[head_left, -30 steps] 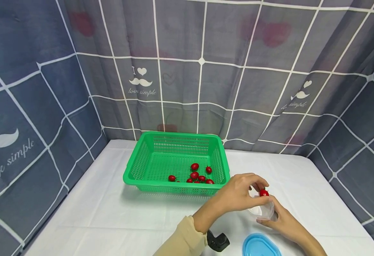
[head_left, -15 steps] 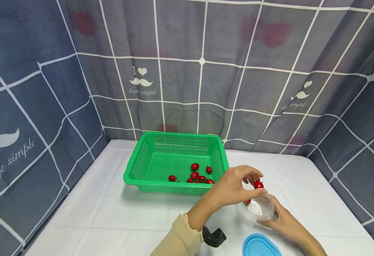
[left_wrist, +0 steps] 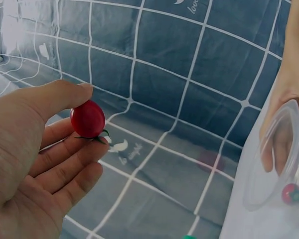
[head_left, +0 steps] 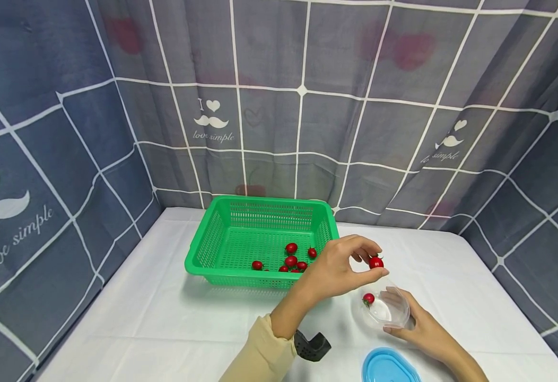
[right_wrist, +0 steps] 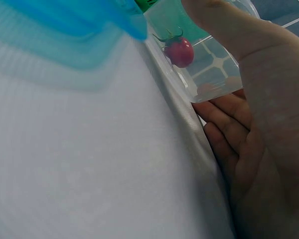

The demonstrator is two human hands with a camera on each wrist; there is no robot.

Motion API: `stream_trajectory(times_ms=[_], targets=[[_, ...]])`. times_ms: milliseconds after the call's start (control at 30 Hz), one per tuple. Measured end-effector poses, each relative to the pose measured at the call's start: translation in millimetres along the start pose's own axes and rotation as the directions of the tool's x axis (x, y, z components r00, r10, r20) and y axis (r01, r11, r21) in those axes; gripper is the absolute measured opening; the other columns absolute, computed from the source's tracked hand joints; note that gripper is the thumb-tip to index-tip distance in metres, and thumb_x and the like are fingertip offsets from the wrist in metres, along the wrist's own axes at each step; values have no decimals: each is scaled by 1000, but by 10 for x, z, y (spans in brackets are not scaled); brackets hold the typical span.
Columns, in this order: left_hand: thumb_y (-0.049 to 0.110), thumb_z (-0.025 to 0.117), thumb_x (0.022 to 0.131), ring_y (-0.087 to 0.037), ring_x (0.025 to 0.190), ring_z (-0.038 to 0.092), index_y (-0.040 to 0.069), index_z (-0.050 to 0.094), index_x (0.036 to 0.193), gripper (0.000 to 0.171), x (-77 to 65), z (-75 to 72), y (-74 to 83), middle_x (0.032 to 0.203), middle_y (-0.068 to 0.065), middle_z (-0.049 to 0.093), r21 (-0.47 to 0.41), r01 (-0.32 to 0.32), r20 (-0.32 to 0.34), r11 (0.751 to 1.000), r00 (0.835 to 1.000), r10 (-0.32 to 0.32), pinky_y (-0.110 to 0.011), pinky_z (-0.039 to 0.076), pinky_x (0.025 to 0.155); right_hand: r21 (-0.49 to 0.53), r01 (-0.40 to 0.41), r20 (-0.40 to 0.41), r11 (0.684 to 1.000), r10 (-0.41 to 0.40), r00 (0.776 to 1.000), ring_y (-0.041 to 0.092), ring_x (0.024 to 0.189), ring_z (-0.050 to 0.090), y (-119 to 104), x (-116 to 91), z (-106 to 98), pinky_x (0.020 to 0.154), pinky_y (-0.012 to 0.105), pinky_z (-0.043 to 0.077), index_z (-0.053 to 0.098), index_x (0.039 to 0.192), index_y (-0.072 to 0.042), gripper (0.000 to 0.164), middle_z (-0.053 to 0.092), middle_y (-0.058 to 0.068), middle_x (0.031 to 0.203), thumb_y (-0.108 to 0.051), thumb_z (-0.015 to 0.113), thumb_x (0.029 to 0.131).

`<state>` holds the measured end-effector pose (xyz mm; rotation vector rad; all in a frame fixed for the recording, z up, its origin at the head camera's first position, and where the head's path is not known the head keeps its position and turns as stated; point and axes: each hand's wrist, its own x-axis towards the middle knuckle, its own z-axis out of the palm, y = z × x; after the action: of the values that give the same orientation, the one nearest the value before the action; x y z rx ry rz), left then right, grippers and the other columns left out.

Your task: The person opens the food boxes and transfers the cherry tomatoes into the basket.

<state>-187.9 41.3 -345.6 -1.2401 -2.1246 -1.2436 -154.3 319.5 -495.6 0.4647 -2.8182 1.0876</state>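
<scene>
My left hand (head_left: 338,265) pinches a cherry tomato (head_left: 376,262) between thumb and fingertips, above and left of the clear plastic container (head_left: 393,318). In the left wrist view the red cherry tomato (left_wrist: 87,119) has its green stem end turned down toward the fingers. My right hand (head_left: 419,326) grips the container from the right, thumb at the near side and fingers around the far side. A single cherry tomato (head_left: 368,299) lies inside the container at its left, seen also in the right wrist view as a tomato (right_wrist: 179,52) behind the clear wall.
A green plastic basket (head_left: 260,281) stands at the back of the white-covered table (head_left: 140,318), with several cherry tomatoes (head_left: 290,261) in its right part. A blue lid (head_left: 389,366) lies at the front edge. Grid-patterned curtains (head_left: 269,122) close off the back and sides.
My left hand has moved left and up, away from over the container, with the cherry tomato still pinched. The tomato inside the container has come into view. My right hand has stayed put.
</scene>
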Motion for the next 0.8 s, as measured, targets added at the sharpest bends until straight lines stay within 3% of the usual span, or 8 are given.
stream_trajectory(times_ms=[200,500,800], targets=[[17,86,85,-8,86,68,6,71,108,30,3,-90,18,94,0,74,-10,-3,-34,1000,999,2,-11,52,83,25,36,-15,999,-35,999,-17,128,41,13,8,14,95,-1,21,43,151,-27,84,64,1,139,-37,88,81],[17,85,86,-14,88,70,8,71,108,28,-3,-203,30,96,2,73,-19,28,-47,999,998,-29,-12,52,85,82,32,8,996,-33,999,-23,129,33,-6,9,6,95,-5,16,42,151,-27,82,63,4,141,-34,87,82],[18,84,87,-3,87,66,12,69,105,24,-20,-291,29,96,4,72,-44,65,-72,997,995,-68,-16,55,85,43,-8,14,999,7,1000,-22,130,32,-16,10,-9,95,-4,16,41,151,-30,83,62,1,142,-39,87,82]])
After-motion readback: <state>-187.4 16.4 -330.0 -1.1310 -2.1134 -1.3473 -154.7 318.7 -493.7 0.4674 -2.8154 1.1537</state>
